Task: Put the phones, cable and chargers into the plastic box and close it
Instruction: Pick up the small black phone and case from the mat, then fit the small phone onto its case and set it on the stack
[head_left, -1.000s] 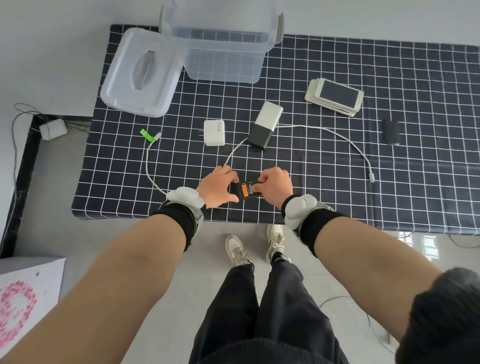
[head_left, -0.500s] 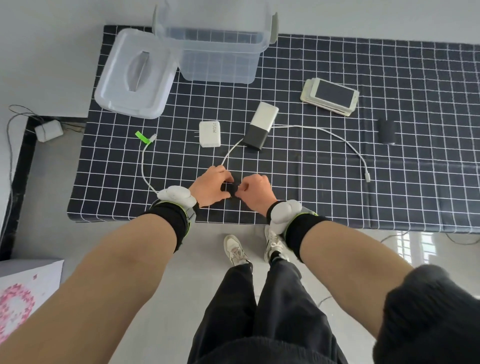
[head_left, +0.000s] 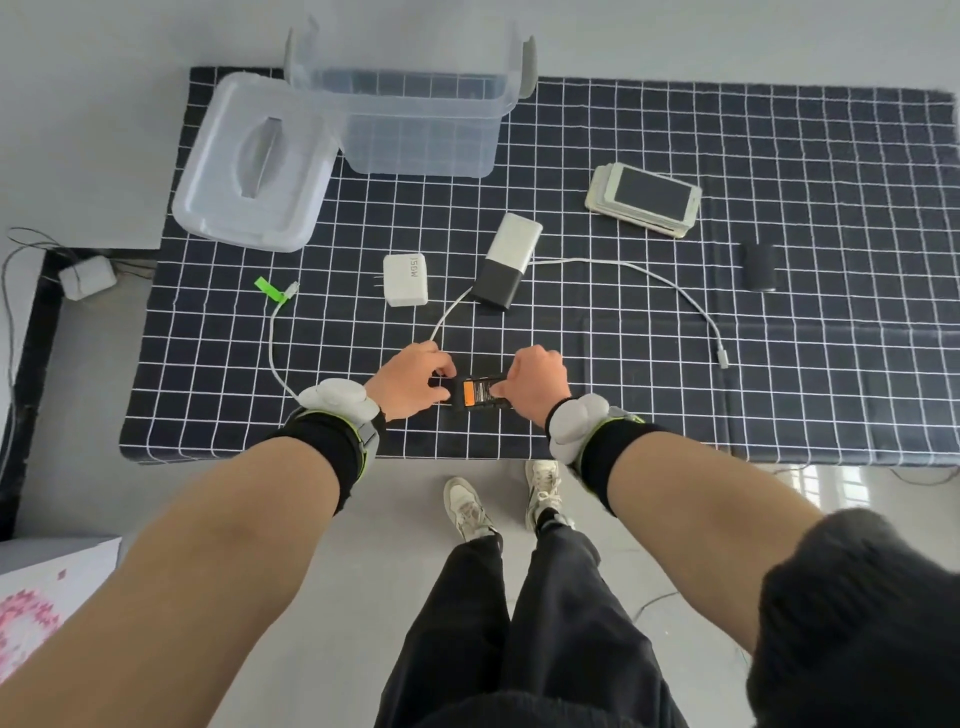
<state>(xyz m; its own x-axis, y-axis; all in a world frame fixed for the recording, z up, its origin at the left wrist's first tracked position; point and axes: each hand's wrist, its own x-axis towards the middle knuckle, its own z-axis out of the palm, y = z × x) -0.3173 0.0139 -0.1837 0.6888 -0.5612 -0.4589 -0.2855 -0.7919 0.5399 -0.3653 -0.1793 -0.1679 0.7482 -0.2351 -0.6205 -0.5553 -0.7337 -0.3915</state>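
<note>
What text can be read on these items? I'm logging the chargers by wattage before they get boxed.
"150W": grey print on the white square plug charger, seen rotated.
Small black block with an orange label, held between left hand and right hand: printed lines too small to read.
Stacked phones, black-and-silver power bank, small black object: no visible text.

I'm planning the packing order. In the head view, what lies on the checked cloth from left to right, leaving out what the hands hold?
Box lid → green cable tag → white charger → black-and-white power bank → stack of phones → small black charger.
</note>
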